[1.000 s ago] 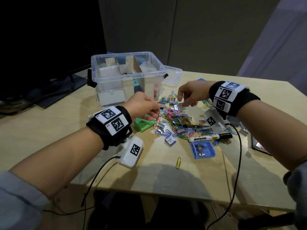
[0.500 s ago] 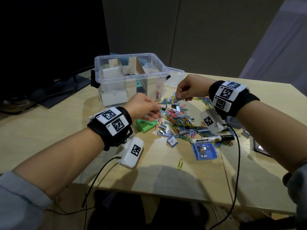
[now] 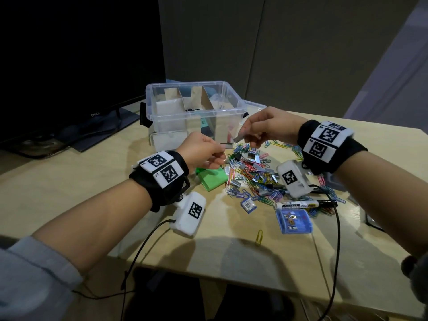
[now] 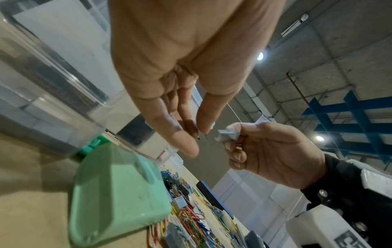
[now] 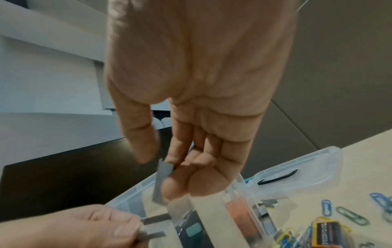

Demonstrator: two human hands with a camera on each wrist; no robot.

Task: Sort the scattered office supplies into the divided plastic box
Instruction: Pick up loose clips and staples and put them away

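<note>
The clear divided plastic box [image 3: 162, 117] stands at the back of the table. A heap of coloured paper clips and grey staple strips [image 3: 254, 179] lies in front of it. My left hand [image 3: 222, 155] hovers at the heap's left edge and pinches two thin staple strips [image 5: 156, 219] between thumb and fingers. My right hand [image 3: 243, 138] is raised just right of it, near the box's front wall, pinching one staple strip [image 3: 239, 137] [image 5: 160, 181]. The two hands are a few centimetres apart.
A green plastic case [image 3: 213, 179] lies under my left hand. A marker [image 3: 303, 205], a small blue box [image 3: 294, 221], a small blue packet [image 3: 248, 205] and a lone yellow clip [image 3: 259, 237] lie nearer me. The box lid [image 5: 297, 169] lies behind the heap; a monitor [image 3: 69, 66] stands at left.
My right hand has lifted off the heap with a staple strip and moved left toward my left hand and the box. The left hand has hardly moved.
</note>
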